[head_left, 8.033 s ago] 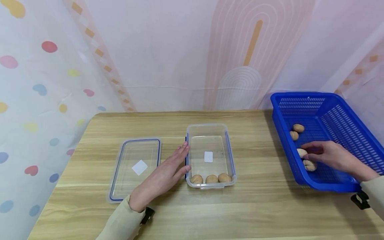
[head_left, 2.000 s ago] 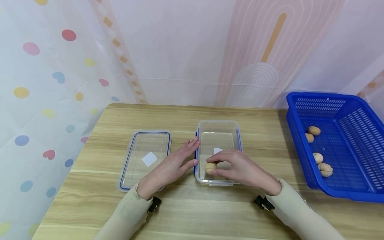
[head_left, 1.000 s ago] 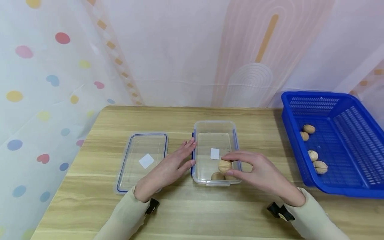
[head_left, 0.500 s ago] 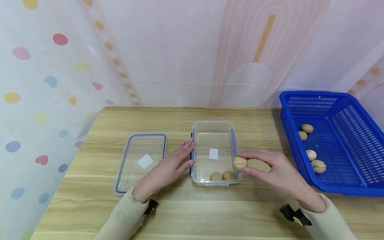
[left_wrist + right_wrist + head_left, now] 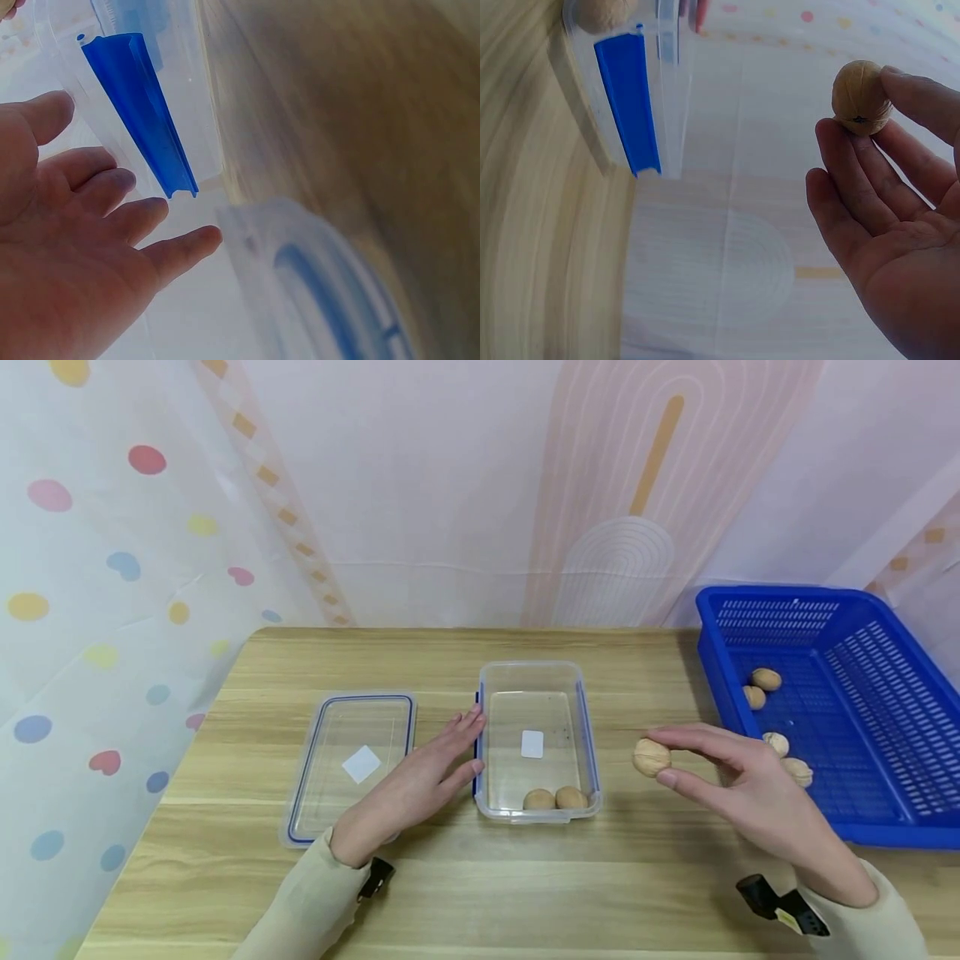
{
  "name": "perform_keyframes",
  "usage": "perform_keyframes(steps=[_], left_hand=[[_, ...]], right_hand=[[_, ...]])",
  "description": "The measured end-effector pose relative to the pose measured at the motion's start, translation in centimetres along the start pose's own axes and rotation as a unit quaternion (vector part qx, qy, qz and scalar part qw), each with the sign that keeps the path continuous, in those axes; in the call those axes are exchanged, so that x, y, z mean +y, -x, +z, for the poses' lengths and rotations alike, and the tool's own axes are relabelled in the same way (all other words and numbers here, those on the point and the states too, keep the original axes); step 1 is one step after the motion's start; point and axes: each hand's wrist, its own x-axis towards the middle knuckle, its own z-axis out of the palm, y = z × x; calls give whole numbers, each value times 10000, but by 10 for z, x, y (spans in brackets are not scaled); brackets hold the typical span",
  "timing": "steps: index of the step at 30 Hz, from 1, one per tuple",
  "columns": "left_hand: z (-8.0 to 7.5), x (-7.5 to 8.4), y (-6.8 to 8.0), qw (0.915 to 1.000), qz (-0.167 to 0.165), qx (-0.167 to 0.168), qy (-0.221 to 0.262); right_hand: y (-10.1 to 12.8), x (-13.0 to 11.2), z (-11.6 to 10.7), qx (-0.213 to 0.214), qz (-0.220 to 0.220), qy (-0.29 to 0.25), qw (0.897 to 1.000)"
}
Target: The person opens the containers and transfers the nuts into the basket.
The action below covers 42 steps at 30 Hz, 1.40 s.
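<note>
My right hand (image 5: pixel 750 785) pinches a tan, ridged walnut (image 5: pixel 650 757) between thumb and fingertips, holding it in the air above the wooden table (image 5: pixel 525 877) — to the right of the clear plastic storage box with blue clips (image 5: pixel 535 672) and to the left of the blue perforated plastic basket (image 5: pixel 885 710). Half a second ago that same nut sat at the box's right rim, and a second ago it was inside, above the nuts at the near end; so it has travelled rightward out of the box, toward the basket. The box now shows two walnuts (image 5: pixel 555 798) side by side against its near wall, where there were three eight seconds ago. I read that as one nut being taken back out, not added — the count in the box drops by one.

My left hand (image 5: pixel 408 789) has not shifted: fingers straight and together, tips touching the box's left wall, steadying it. The left wrist view shows the fingers (image 5: pixel 112 217) spread flat beside the blue clip (image 5: pixel 142 112). Left of it lies the clear rectangular lid with a blue seal (image 5: pixel 348 764), flat on the table. Four walnuts (image 5: pixel 765 679) rest in the basket's left part, apart from my right hand.
</note>
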Motion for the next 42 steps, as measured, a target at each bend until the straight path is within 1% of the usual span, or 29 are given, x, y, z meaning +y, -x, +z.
perform_keyframes(steps=[3,9,14,16,22,29,32,34,38,39,42], left_hand=[[0,0,0,10000,-27,3,-8],[0,0,-1,10000,-61,-9,-1],[0,-1,-1,10000,-59,-15,-3],[0,-1,-1,10000,-72,-25,6],[0,0,-1,10000,-84,-15,14],[0,0,0,9999,-150,-31,36],[0,0,0,9999,-150,-37,60],[0,1,0,9999,-137,-42,60],[0,1,0,9999,-132,-54,62],[0,1,0,9999,-131,-53,60],[0,1,0,9999,-127,-48,64]], right_hand=[[4,1,-8,146,59,188,9997],[14,6,-23,276,341,189,9989],[22,12,-32,453,436,154,9979],[25,15,-35,534,449,215,9973],[34,26,-46,829,651,660,9922],[40,39,-61,1134,791,766,9874],[41,45,-67,1234,934,844,9843],[42,49,-70,1305,975,832,9831],[44,59,-77,1434,879,658,9836],[45,61,-78,1449,836,573,9842],[48,69,-82,1418,890,416,9850]])
